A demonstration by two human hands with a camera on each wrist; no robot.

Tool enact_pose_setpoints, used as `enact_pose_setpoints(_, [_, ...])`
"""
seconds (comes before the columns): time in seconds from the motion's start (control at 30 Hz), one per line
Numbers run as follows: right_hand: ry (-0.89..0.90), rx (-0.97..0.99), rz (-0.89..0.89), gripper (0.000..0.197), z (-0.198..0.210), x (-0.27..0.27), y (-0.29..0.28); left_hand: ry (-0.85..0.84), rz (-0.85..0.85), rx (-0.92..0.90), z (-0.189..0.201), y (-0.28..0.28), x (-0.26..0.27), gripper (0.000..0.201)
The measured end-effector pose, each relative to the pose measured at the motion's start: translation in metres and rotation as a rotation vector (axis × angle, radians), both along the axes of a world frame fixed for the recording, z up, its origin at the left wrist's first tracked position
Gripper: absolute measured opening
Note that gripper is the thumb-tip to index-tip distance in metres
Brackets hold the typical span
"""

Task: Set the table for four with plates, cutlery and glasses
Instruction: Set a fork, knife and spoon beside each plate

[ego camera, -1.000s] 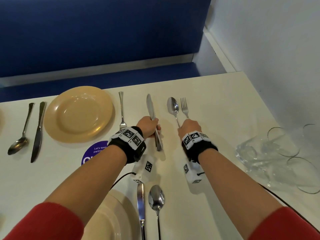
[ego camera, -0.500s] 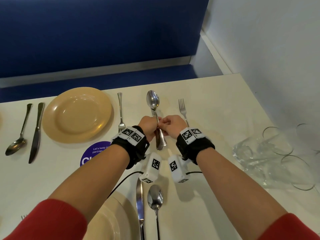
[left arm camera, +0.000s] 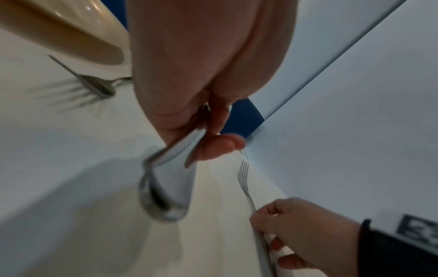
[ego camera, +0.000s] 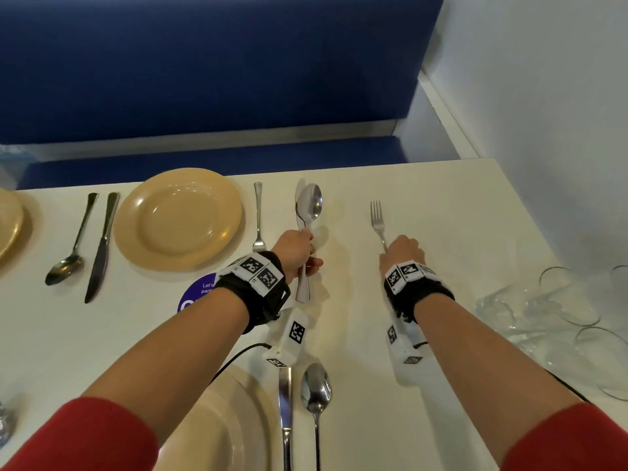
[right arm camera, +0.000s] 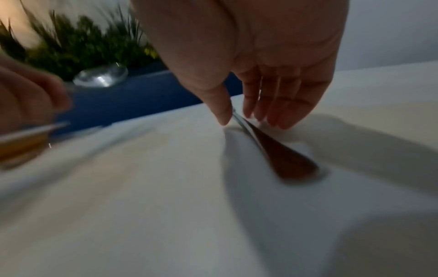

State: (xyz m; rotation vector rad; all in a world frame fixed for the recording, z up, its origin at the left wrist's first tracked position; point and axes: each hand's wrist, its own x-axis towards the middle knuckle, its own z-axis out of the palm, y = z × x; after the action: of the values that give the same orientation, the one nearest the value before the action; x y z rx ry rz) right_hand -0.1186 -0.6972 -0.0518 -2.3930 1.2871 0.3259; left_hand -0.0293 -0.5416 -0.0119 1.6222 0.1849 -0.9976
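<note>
Hands gripping cutlery over cream table (ego camera: 441, 205), blue bench (ego camera: 210, 164), white wall (ego camera: 543, 96)

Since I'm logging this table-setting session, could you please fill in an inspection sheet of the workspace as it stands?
Surface: white table, bearing a blue round sticker.
Job's things: tan plate with fork on one side, knife and spoon on the other; near plate, knife and spoon beside it; clear glasses clustered at right.
Clutter: nothing seen.
Grippers: left hand grips a spoon and knife together; right hand pinches a fork lying on the table.
Cables: black wrist cable.
Surroundings: blue bench, white wall.
</note>
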Motion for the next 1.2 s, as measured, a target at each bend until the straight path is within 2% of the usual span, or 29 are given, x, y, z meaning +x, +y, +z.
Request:
enact_pose_setpoints(0.1, [0.052,0.006,-0.005,0.031,-0.006,-0.001,0.004,-0.026,-0.003,-0.006,0.003,0.022,0.005,0.024])
enact_pose_setpoints(0.2, [-0.092,0.074,-0.033,0.026,0.008,0.015,0.021,-0.06,0.007,-0.024,0.01,0.047,0.01,0.024])
enact_pose_setpoints(0.27, [-0.219,0.056,0.047,0.026,0.024,0.03,0.042,-0.114,0.002,-0.03,0.02,0.067,0.012,0.026])
enact_pose_setpoints(0.37, [-0.312,-0.031,0.27,0.029,0.054,0.053,0.085,-0.264,-0.005,0.038,0.041,0.104,0.017,0.02])
enact_pose_setpoints(0.5, [-0.187,-0.214,0.768,0.034,0.084,0.079,0.159,-0.512,-0.07,0.146,0.07,0.162,0.026,0.005])
enact_pose_setpoints(0.57, [-0.156,-0.311,0.972,0.032,0.099,0.089,0.202,-0.553,-0.1,0.178,0.08,0.194,0.034,0.019])
enact_pose_setpoints(0.63, [-0.182,-0.348,1.07,0.027,0.116,0.096,0.246,-0.57,-0.147,0.194,0.089,0.229,0.04,0.023])
enact_pose_setpoints(0.73, [-0.252,-0.435,1.127,0.023,0.134,0.109,0.31,-0.584,-0.237,0.211,0.098,0.286,0.048,0.005])
enact_pose_setpoints(0.83, [-0.251,-0.546,1.209,0.016,0.148,0.122,0.364,-0.591,-0.249,0.223,0.099,0.34,0.059,0.023])
enact_pose_setpoints(1.0, [-0.332,-0.417,1.184,0.017,0.159,0.144,0.422,-0.552,-0.278,0.23,0.101,0.402,0.078,0.02])
enact_pose_setpoints(1.13, [-0.357,-0.529,1.213,0.017,0.163,0.157,0.455,-0.542,-0.209,0.211,0.101,0.43,0.086,0.03])
enact_pose_setpoints(1.2, [-0.412,-0.518,1.212,0.017,0.162,0.163,0.467,-0.497,-0.181,0.186,0.099,0.44,0.092,0.023])
